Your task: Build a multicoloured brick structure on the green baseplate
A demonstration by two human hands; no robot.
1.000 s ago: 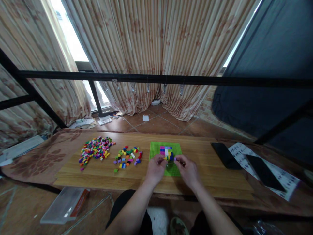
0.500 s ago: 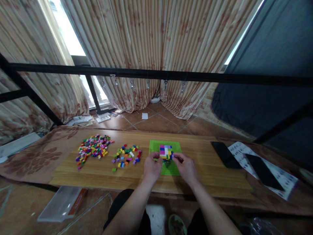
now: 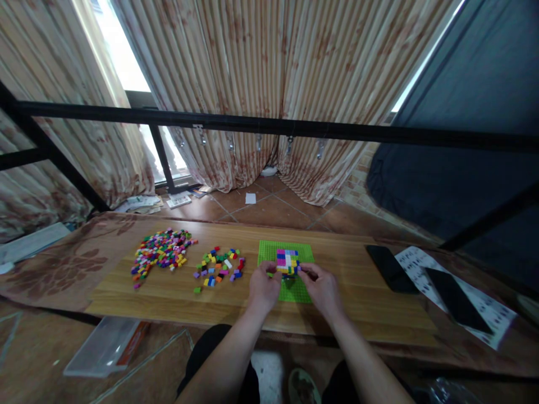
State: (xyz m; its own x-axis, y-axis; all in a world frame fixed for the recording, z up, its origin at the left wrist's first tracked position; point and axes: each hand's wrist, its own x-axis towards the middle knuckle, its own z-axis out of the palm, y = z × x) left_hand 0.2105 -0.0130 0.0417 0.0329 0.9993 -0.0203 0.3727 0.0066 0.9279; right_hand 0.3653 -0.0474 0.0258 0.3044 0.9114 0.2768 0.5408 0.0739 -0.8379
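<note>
A block build of small toy bricks (image 3: 287, 257), in magenta, white, purple, yellow and blue, is at the green studded baseplate (image 3: 266, 249). Whether it sits on the plate or is held just above it, I cannot tell. My left hand (image 3: 265, 286) is closed at the build's left side, with thumb and fingers pinched together. On the opposite side, my right hand (image 3: 323, 285) pinches the right edge near some blue and purple bricks. The fingertips partly hide the build's near edge and any single brick between them.
Left of the plate lie a loose scatter of bricks (image 3: 219, 274) and a larger brick pile (image 3: 160, 252). To the right are a black phone-like slab (image 3: 391, 268), a printed sheet (image 3: 503, 325) and another dark slab (image 3: 457, 300). A black rail (image 3: 236, 123) crosses beyond the wooden board (image 3: 362, 314).
The whole view has shifted slightly. Both hands stay at the sides of the brick build, with hardly any visible movement.
</note>
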